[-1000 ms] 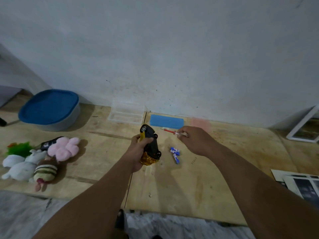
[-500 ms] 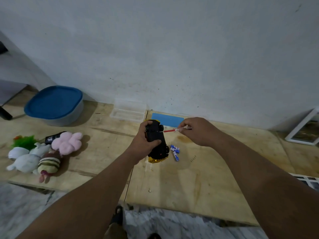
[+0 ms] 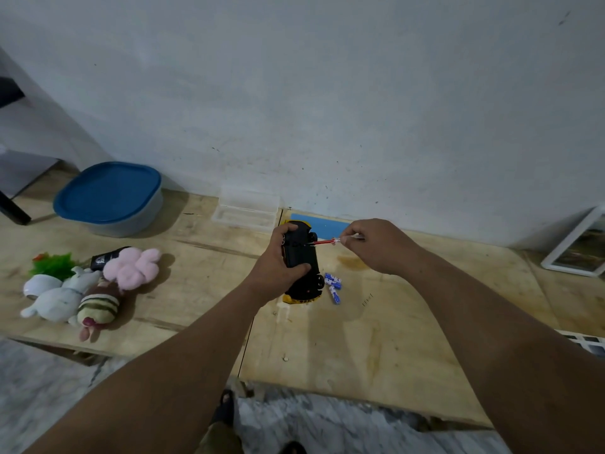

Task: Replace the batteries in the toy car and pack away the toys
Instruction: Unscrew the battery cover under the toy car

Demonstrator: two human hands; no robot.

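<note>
Head view: left hand (image 3: 278, 267) grips upturned toy car (image 3: 302, 270); right hand (image 3: 376, 245) pinches red screwdriver (image 3: 324, 242) at car's 2 o'clock; batteries (image 3: 334, 285) at 4 o'clock.

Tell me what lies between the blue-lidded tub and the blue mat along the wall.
In the head view, a clear plastic box sits between the blue-lidded tub and the blue mat, against the wall on the plywood board.
</note>
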